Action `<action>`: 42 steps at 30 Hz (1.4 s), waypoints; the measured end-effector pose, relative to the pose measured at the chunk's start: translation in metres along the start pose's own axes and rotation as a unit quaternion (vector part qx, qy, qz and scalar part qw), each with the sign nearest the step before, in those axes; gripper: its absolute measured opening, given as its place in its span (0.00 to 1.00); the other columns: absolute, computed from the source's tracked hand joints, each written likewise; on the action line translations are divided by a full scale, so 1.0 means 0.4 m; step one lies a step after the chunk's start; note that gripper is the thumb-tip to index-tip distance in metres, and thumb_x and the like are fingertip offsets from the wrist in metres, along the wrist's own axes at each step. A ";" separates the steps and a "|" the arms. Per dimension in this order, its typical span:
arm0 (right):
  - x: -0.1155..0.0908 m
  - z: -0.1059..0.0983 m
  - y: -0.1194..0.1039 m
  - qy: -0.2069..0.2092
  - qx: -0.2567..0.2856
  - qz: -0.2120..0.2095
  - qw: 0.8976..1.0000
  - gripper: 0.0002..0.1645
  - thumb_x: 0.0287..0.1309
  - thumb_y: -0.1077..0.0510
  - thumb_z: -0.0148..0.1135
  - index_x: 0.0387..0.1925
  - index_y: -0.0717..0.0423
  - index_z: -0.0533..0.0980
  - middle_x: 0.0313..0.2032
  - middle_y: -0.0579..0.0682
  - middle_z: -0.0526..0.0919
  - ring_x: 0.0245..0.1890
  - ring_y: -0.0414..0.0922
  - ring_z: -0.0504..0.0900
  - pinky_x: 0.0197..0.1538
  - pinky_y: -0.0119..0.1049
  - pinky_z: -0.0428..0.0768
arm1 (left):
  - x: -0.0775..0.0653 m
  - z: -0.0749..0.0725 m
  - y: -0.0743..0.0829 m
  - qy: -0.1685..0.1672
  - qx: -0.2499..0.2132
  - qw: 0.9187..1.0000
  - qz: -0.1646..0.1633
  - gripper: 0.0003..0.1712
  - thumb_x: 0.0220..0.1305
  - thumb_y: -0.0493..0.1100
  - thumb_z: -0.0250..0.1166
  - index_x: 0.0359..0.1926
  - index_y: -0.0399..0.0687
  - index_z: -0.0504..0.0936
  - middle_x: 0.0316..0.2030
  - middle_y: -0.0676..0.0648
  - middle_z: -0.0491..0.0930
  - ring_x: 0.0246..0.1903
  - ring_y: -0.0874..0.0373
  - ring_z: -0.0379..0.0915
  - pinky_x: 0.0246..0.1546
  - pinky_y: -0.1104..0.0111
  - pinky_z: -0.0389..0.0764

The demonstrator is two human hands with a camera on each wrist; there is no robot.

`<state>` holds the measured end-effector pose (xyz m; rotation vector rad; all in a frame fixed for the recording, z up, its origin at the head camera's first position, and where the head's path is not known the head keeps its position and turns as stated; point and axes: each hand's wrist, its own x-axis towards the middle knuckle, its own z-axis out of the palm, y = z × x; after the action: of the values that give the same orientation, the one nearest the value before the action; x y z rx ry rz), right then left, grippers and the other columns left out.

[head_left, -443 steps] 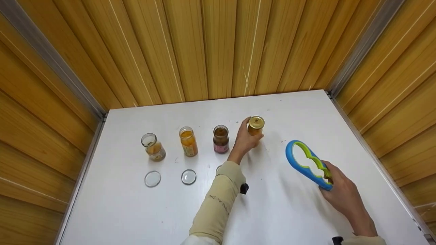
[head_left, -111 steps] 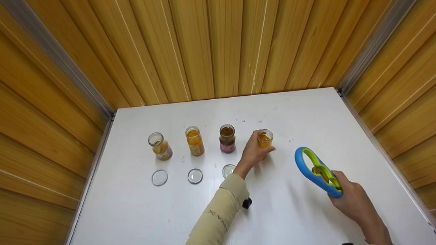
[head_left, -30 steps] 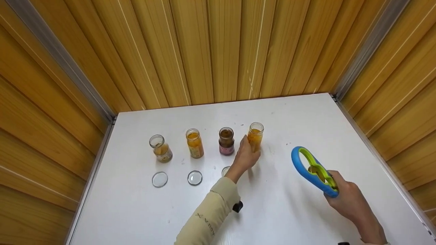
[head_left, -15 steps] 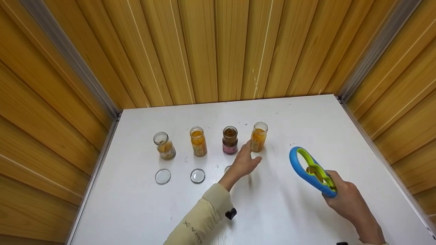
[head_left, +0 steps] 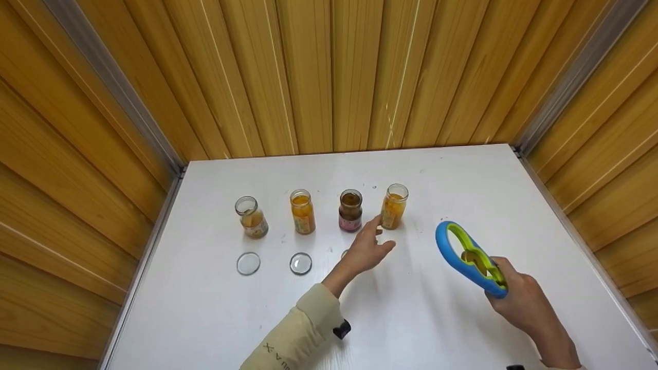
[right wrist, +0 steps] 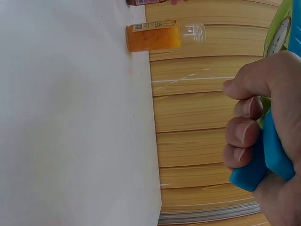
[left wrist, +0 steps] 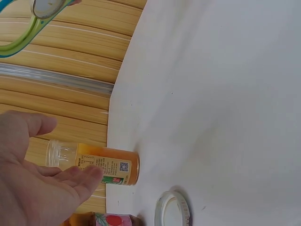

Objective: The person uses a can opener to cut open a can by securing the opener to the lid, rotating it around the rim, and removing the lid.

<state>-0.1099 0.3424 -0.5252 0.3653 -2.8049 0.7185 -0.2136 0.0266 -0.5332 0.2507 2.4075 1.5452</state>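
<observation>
My right hand [head_left: 525,298] grips the handle of a blue and green jar opener [head_left: 448,249], raised above the table's right side. A gold lid [head_left: 470,256] sits inside the opener's green inner edge; its pale underside shows in the right wrist view. My left hand [head_left: 364,250] has its fingers extended and thumb spread, near the lower side of an open glass jar of orange fruit [head_left: 394,206]. The left wrist view shows this jar [left wrist: 113,165] upright on the table behind my fingers [left wrist: 80,181]. Whether they touch it, I cannot tell.
Left of that jar stand three more uncapped jars: a dark one with a pink label [head_left: 350,211], an orange one [head_left: 303,211] and a half-filled one [head_left: 252,218]. Lids [head_left: 248,263] lie before them on the white table [head_left: 205,318]; one is partly hidden by my left hand. Wooden panels [head_left: 329,77] enclose the table.
Earlier the rightmost jar wore its gold lid; that lid is now in the opener. My left hand has set the jar down in the row, let go and drawn back slightly.
</observation>
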 end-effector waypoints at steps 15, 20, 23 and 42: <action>0.013 0.012 -0.015 0.006 -0.002 -0.016 1.000 0.35 0.44 0.74 0.76 0.55 0.63 0.71 0.29 0.52 0.82 0.22 0.43 0.75 0.27 0.41 0.81 | -0.065 -0.034 0.003 -0.027 -0.047 0.998 0.027 0.39 0.72 0.46 0.66 0.78 0.44 0.61 0.73 0.43 0.65 0.68 0.46 0.69 0.65 0.59 0.74; 0.016 0.012 -0.021 -0.011 0.005 -0.006 1.000 0.34 0.46 0.73 0.75 0.56 0.62 0.71 0.30 0.53 0.83 0.24 0.44 0.77 0.29 0.45 0.82 | -0.083 -0.045 0.000 -0.033 -0.061 0.997 0.025 0.39 0.72 0.45 0.66 0.78 0.44 0.61 0.74 0.45 0.65 0.67 0.46 0.70 0.65 0.58 0.75; 0.016 0.013 -0.024 -0.019 0.006 -0.004 1.000 0.35 0.47 0.73 0.75 0.56 0.62 0.71 0.32 0.55 0.84 0.25 0.45 0.78 0.30 0.47 0.82 | -0.093 -0.050 0.000 -0.036 -0.078 0.996 0.014 0.40 0.72 0.45 0.66 0.79 0.45 0.60 0.74 0.46 0.64 0.67 0.49 0.70 0.64 0.59 0.76; 0.020 0.029 -0.044 -0.018 -0.003 -0.023 1.000 0.36 0.43 0.73 0.77 0.55 0.61 0.72 0.31 0.53 0.84 0.24 0.43 0.77 0.30 0.45 0.82 | -0.159 -0.055 -0.024 -0.064 -0.151 0.986 -0.009 0.35 0.71 0.45 0.67 0.75 0.49 0.68 0.70 0.45 0.67 0.63 0.55 0.75 0.60 0.59 0.79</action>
<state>-0.1141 0.3200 -0.5252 0.4455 -2.8204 0.7006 -0.1604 -0.0147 -0.5248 0.2565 2.0389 1.7995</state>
